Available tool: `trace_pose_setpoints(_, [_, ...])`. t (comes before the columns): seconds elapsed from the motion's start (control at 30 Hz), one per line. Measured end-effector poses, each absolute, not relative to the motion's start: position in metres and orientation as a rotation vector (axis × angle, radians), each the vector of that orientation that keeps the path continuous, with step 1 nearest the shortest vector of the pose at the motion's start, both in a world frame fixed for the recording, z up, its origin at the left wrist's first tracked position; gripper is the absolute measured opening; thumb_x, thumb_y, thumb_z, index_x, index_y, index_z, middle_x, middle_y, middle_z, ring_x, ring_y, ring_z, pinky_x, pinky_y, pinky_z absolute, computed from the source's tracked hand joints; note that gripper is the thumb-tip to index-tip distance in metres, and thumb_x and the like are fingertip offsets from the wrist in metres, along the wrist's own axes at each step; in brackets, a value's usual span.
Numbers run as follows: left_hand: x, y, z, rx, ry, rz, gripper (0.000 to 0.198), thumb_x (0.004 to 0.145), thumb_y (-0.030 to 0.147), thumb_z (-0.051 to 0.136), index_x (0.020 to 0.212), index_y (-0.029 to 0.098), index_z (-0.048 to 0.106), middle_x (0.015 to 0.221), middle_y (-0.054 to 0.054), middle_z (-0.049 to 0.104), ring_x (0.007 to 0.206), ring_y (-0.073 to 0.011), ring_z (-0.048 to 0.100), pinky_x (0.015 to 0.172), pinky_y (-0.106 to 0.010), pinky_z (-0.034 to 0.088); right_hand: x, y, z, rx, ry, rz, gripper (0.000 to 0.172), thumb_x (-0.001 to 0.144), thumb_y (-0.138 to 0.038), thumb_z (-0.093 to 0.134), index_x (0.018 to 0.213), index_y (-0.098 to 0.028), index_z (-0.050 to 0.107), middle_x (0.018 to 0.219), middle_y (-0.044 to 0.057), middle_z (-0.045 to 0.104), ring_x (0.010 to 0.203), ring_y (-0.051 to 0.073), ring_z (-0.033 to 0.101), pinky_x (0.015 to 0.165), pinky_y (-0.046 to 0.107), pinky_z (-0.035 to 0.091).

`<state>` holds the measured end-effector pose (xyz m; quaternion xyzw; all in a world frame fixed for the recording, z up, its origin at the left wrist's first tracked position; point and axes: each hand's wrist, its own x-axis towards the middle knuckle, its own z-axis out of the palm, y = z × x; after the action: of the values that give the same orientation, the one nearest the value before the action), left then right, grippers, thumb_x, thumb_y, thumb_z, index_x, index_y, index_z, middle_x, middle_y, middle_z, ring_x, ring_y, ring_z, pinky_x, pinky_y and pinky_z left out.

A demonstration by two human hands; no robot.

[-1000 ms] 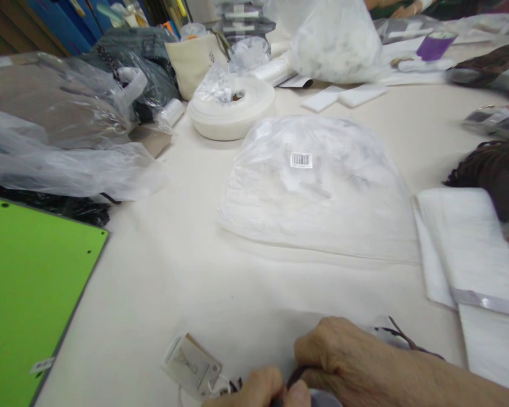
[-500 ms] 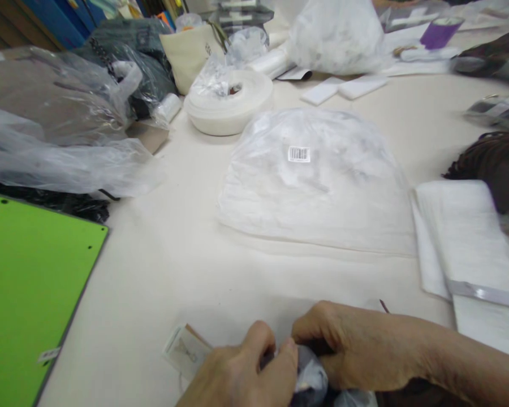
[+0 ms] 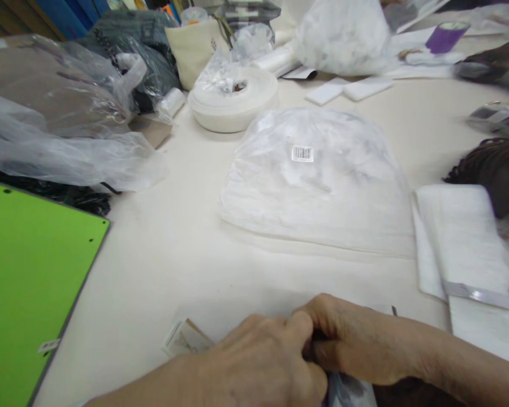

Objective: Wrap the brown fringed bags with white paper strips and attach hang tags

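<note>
At the bottom edge, my left hand has its fingers curled and pressed against those of my right hand. Both are closed on a crumpled clear plastic wrapping with something grey inside; most of it is hidden under the fingers and cut off by the frame. The grip points themselves do not show. A small printed card tag lies to the left of my hands, partly covered by my left wrist. Beyond the hands, a translucent white plastic bag with a barcode label lies flat on the table.
A bright green board is at the left. Folded white strips in a band lie at the right, near brown cord. Farther back are a white tape roll, a cream pouch, a stuffed plastic bag and a purple spool.
My left hand has shifted right and turned over, its back now uppermost and covering more of the wrapping. My right hand stays nearly in place. The view has moved slightly.
</note>
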<state>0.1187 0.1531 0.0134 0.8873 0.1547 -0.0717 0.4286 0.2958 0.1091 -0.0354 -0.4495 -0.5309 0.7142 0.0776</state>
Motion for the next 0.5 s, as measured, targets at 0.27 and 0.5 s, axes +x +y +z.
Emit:
trace_pose_setpoints(0.27, [0.092, 0.151, -0.014, 1.988, 0.449, 0.199, 0.025, 0.082, 0.012, 0.049, 0.103, 0.021, 0.059, 0.097, -0.004, 0.058, 0.089, -0.0126, 0.056, 0.077, -0.017, 0.046, 0.3, 0.106, -0.037, -1.45, -1.501, 2.183, 0.035, 0.062, -0.008, 0.044, 0.087, -0.014, 0.068, 0.065, -0.004, 0.055, 0.056, 0.008, 0.046, 0.05, 0.017, 0.037])
trace_pose_setpoints(0.5, [0.117, 0.147, -0.026, 2.284, 0.135, 0.029, 0.011, 0.081, 0.011, 0.055, 0.071, 0.016, 0.054, 0.076, -0.001, 0.062, 0.073, -0.0122, 0.054, 0.074, -0.021, 0.044, 0.295, 0.105, -0.035, -1.385, -1.613, 2.027, 0.018, 0.065, -0.006, 0.046, 0.069, -0.014, 0.061, 0.059, -0.006, 0.05, 0.057, 0.006, 0.043, 0.049, 0.015, 0.033])
